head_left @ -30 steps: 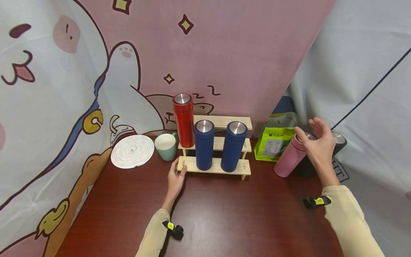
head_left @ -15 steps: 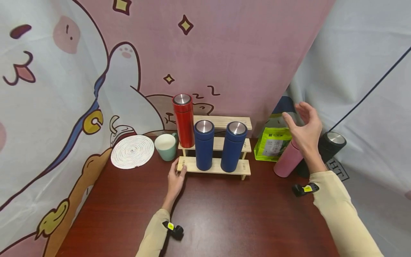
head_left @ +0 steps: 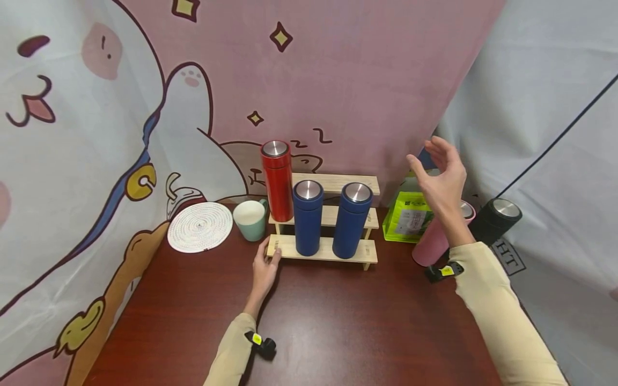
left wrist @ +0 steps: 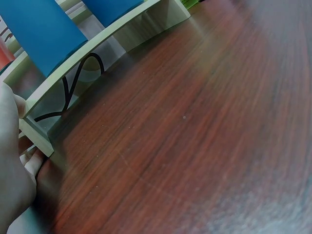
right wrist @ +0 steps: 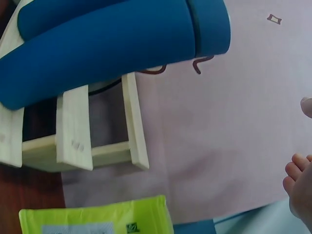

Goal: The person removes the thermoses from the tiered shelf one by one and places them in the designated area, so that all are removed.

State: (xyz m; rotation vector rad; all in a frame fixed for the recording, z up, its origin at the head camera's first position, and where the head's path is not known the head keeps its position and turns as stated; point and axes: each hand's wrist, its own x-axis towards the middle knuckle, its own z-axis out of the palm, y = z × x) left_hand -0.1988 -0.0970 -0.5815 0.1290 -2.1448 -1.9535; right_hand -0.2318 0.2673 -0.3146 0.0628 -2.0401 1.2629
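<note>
My left hand [head_left: 263,271] holds the left end of the lowest board of a wooden stepped rack [head_left: 285,247], thumb on top and fingers around the end. Two blue thermos flasks [head_left: 307,225] [head_left: 351,228] stand upright on that board. A red thermos flask [head_left: 278,187] stands on the middle step at the left. My right hand [head_left: 444,179] is in the air, thumb and fingers apart, with nothing between them. Behind its wrist stands a pink thermos flask [head_left: 431,244], partly hidden. In the right wrist view, only fingertips [right wrist: 292,170] show at the right edge.
A green bag [head_left: 407,217] stands right of the rack, and a black thermos flask [head_left: 493,222] beside the pink one. To the left are a mint-green mug [head_left: 251,228] and a round white woven mat [head_left: 199,228]. Printed cloth [head_left: 362,96] hangs behind the table [head_left: 338,321].
My right hand has moved up and left, away from the pink flask's lid, which stays in place. My left hand has kept its hold on the rack.
</note>
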